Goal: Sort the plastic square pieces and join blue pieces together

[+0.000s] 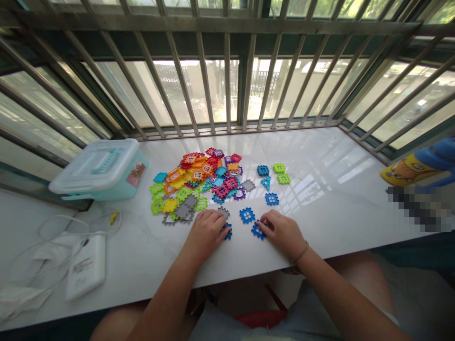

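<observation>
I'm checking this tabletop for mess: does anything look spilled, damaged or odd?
I see no spill or damage. Loose white cables sprawl untidily at far left, and at right a dark pixelated patch hides whatever lies there.

White boxy device [87,267] near a loose white cable [61,217], metal bars [228,85] before windows [217,90].

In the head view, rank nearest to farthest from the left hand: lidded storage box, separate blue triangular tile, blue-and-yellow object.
1. Blue triangular tile: ahead, to the right.
2. Lidded storage box: ahead, left.
3. Blue-and-yellow object: far right.
</observation>
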Available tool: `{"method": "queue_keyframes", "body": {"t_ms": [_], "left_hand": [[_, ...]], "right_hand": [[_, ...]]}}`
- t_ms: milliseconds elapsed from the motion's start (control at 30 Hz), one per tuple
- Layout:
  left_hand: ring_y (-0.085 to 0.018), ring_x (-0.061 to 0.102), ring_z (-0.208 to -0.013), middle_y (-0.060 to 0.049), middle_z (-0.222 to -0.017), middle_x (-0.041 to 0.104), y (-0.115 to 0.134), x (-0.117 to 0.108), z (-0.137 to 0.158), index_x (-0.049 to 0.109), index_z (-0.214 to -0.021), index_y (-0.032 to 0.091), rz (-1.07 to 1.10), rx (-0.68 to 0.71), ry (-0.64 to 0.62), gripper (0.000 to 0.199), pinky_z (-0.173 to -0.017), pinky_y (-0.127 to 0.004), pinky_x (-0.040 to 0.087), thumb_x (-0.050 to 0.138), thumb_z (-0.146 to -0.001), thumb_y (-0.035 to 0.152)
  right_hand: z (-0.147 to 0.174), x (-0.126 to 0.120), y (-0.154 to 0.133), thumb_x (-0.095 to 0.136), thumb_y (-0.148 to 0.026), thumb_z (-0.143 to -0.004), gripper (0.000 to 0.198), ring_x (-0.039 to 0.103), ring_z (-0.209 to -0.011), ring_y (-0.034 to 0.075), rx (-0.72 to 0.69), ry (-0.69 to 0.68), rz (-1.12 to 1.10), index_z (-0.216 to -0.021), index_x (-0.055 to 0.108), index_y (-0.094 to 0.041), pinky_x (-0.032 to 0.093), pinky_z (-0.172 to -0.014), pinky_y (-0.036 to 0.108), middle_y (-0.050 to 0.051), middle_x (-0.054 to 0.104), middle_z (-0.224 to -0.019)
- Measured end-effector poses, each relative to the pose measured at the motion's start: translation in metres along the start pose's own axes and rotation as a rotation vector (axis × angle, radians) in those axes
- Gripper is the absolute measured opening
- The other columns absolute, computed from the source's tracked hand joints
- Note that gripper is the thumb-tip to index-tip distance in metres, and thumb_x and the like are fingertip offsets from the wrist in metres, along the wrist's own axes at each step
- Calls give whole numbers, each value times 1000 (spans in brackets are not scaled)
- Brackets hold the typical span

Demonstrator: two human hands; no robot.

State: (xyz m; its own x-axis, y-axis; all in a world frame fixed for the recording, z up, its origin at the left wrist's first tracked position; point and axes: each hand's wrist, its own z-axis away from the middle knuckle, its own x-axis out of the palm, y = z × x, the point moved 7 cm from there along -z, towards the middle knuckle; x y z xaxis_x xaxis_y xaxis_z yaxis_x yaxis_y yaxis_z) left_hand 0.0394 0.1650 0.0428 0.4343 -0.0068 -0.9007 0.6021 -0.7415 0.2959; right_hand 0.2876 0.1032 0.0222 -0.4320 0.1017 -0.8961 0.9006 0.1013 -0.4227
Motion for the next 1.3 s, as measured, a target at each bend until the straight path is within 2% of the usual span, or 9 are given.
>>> {"method": "queue_keyframes", "body": {"t_ms": [67,167,333,467,600,700,1000,1167,1300], "left_hand": [[-31,67,-110,-9,-110,78,0,-2,0,74,-100,24,-28,-35,44,1,-102,-48,47,73,-100,25],[-31,67,-109,-9,-111,77,6,-5,-1,73,-105,23,-76,-87,98,7,-101,-49,47,66,-103,23],[-28,67,-104,-8,-106,77,28,-3,7,71,-102,24,-81,-67,123,11,-95,-45,48,62,-106,24],[-25,65,-88,-6,-87,70,36,-4,38,69,-94,24,-46,-127,172,15,-84,-40,49,61,-107,24],[-23,62,-82,-5,-83,67,33,-10,79,66,-91,24,-21,-250,264,16,-80,-38,49,61,-106,22],[-22,60,-78,-4,-79,66,32,-11,97,64,-86,24,-67,-323,294,20,-78,-38,49,60,-106,23],[-21,60,-72,-2,-71,61,38,0,96,57,-74,25,-274,-372,218,33,-71,-35,43,56,-107,27],[-21,60,-71,-2,-70,61,36,3,99,56,-72,25,-325,-396,201,36,-70,-35,42,55,-108,29],[-22,60,-70,-2,-70,60,35,3,100,58,-74,24,-374,-407,227,35,-67,-35,40,56,-107,34]], "right_hand": [[0,1,1,60,-49,-109,28,68,-83,18,7,7,8,-100,71,-25,44,-73,31,2,73,-99],[-1,1,3,54,-48,-112,31,69,-85,19,13,21,18,-100,72,-25,45,-74,32,3,74,-99],[-1,-2,2,50,-47,-114,33,71,-90,20,8,34,-7,-102,72,-25,48,-77,32,5,74,-102],[1,-4,4,62,-52,-108,28,73,-92,21,-3,23,-55,-111,71,-25,51,-80,32,5,74,-107],[3,-5,4,84,-61,-92,51,74,-103,23,-62,-16,-103,-126,66,-27,56,-86,34,6,73,-121],[4,-5,3,90,-58,-86,59,74,-109,25,-112,-50,-97,-131,65,-29,58,-89,36,6,72,-129],[7,-7,1,80,-37,-94,39,72,-120,23,-182,-84,-218,-130,66,-30,57,-101,35,4,72,-133],[7,-7,-1,74,-29,-96,38,73,-119,23,-195,-70,-211,-132,65,-31,58,-98,34,5,69,-139],[9,-4,-3,79,-41,-96,49,73,-114,25,-166,-57,-146,-140,61,-30,60,-97,38,9,63,-146]]}}
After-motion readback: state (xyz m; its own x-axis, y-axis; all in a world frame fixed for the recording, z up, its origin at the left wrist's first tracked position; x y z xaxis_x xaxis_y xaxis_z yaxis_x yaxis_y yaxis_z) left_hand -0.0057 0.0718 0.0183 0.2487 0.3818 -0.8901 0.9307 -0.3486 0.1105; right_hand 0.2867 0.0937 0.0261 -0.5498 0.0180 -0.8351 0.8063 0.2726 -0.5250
